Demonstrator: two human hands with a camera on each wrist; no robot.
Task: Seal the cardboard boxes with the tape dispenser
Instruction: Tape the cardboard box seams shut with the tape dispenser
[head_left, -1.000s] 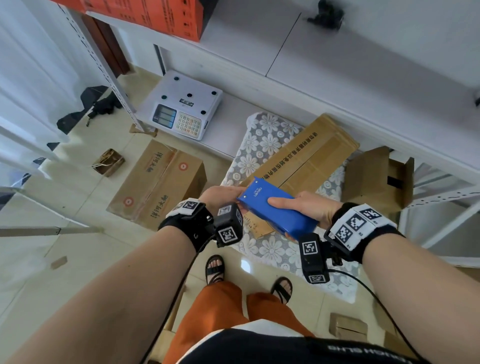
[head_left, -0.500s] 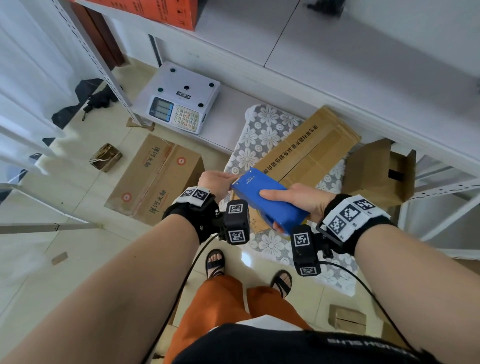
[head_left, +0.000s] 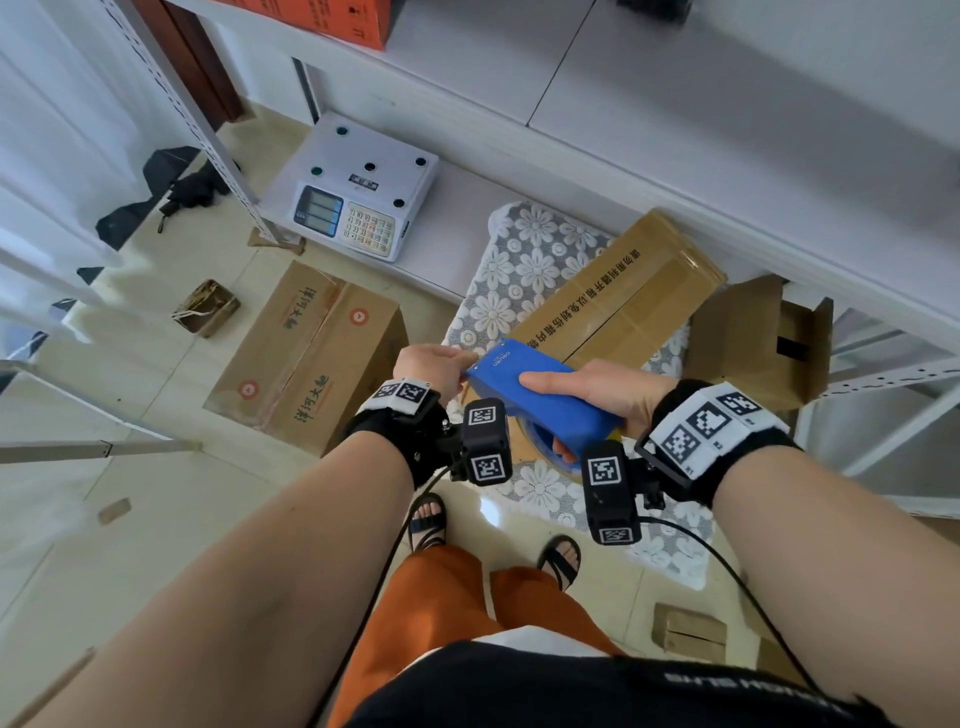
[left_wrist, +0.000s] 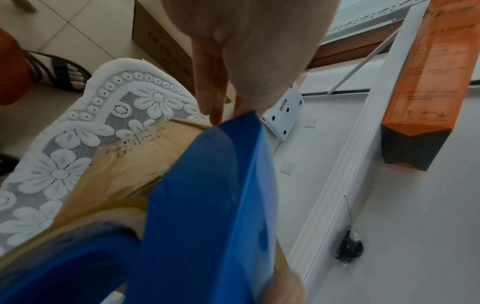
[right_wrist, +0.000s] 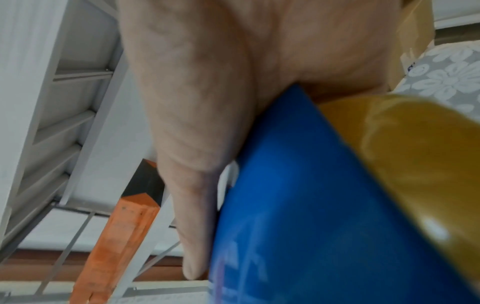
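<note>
A blue tape dispenser (head_left: 540, 395) with a roll of brownish tape (right_wrist: 415, 154) is held in the air over the near end of a long closed cardboard box (head_left: 623, 291). My right hand (head_left: 592, 389) grips the dispenser's body, thumb along its top side (right_wrist: 194, 195). My left hand (head_left: 431, 364) is at the dispenser's front end (left_wrist: 233, 127), where its fingertips (left_wrist: 215, 111) pinch the front edge. The tape's loose end is not visible. The box lies on a white lace cloth (left_wrist: 64, 144).
A second closed box (head_left: 306, 353) stands on the floor at left. An open box (head_left: 758, 338) sits right of the lace cloth. A white scale (head_left: 358, 192) rests on the low shelf. An orange box (left_wrist: 428, 82) stands on the upper shelf. My sandalled feet (head_left: 428, 519) are below.
Both hands keep their hold on the dispenser. It has shifted slightly up and toward me above the box's near end, and the head view has tipped a little.
</note>
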